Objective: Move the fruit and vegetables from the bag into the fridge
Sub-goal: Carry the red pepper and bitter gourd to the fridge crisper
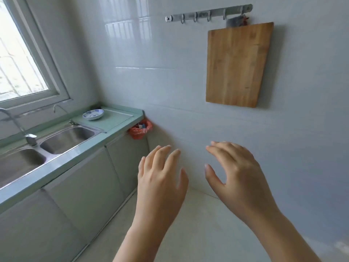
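Note:
My left hand and my right hand are raised side by side in front of a tiled wall, palms away from me, fingers spread. Neither holds anything. No bag of produce, fruit, vegetables or fridge appears in the head view.
A green counter with a double steel sink and tap runs along the left under a window. A blue-and-white dish sits at its far end. A bin with a red liner stands in the corner. A wooden cutting board hangs below a hook rail.

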### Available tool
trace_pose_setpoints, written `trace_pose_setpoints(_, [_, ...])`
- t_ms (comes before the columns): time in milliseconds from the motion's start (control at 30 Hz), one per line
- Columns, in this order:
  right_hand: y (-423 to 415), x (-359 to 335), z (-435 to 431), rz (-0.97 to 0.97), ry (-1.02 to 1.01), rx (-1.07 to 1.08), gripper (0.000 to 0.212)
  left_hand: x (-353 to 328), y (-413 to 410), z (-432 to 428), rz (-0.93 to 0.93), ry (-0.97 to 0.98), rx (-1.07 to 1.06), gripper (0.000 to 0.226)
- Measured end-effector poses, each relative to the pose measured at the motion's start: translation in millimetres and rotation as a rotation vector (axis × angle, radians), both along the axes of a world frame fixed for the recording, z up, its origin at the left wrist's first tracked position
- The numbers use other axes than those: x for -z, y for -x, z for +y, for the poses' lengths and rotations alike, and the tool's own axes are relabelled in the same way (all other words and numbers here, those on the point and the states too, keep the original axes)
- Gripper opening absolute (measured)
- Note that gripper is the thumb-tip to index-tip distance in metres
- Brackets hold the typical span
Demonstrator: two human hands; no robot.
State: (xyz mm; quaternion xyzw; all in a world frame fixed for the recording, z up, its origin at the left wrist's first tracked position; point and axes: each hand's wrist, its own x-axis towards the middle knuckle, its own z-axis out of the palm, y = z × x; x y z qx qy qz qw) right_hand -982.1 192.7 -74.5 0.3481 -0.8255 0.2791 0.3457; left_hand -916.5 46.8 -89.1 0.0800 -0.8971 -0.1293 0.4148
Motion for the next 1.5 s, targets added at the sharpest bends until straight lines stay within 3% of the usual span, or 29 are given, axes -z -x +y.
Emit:
trace_pose_setpoints(433, [-117, 28, -246, -0.092, -0.037, -0.451, 0.041, 30, -178, -199, -0.002, -0.039, -0.48, 0.038])
trace_pose_setpoints(1000, [-95, 20, -510, -0.068, -0.041, -0.869, 0.042, 14, -179, -401, 0.032, -0.041, -0.816, 0.038])
trace_pose_setpoints(1300, [-151, 41, -639, -0.099, -0.089, -1.131, 0.04, 34, -252, -483, -0.008, -0.136, -1.086, 0.039])
trace_pose_setpoints(1500, [-215, 61, -722, -0.093, -0.142, -1.196, 0.041, 54, -317, -551, 0.01, -0.17, -1.182, 0.041])
